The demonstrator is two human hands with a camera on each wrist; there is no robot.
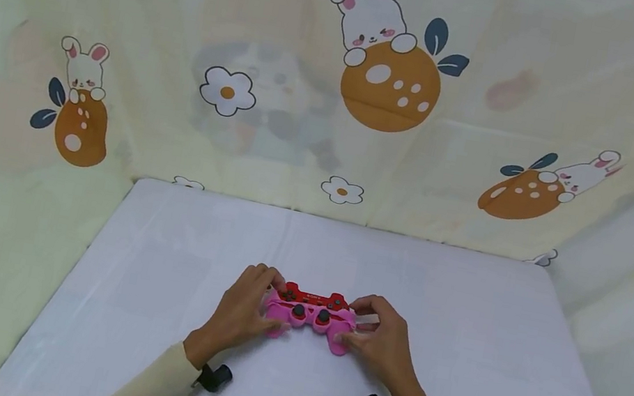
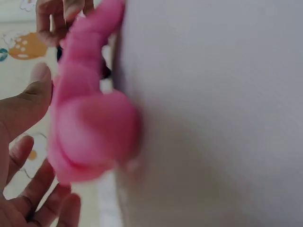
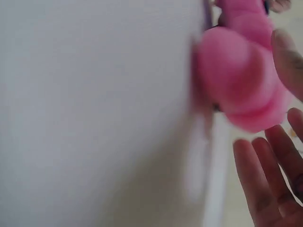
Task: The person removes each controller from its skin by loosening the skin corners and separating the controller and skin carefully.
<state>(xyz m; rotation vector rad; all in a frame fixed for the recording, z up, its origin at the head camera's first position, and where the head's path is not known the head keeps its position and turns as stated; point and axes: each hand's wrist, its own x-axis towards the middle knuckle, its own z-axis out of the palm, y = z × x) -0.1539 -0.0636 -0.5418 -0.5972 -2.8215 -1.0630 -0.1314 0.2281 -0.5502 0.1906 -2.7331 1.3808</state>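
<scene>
A red game controller (image 1: 314, 299) lies low over the white table in the head view, with a pink rubbery cover (image 1: 338, 340) over its two handles and lower front. Two black thumbsticks (image 1: 323, 317) poke through the cover, while the red upper face is bare. My left hand (image 1: 243, 305) holds the left end, thumb on the pink handle and fingers at the upper corner. At the other end, my right hand (image 1: 384, 341) has its thumb on the right handle and fingertips by the top corner. Both wrist views show the rounded pink handle ends up close.
The white cloth-covered table (image 1: 189, 239) surrounds the hands. Behind it hangs a pale curtain (image 1: 269, 179) printed with rabbits, orange fruit and flowers, which also runs along both sides. Small black devices (image 1: 215, 378) are strapped to both wrists.
</scene>
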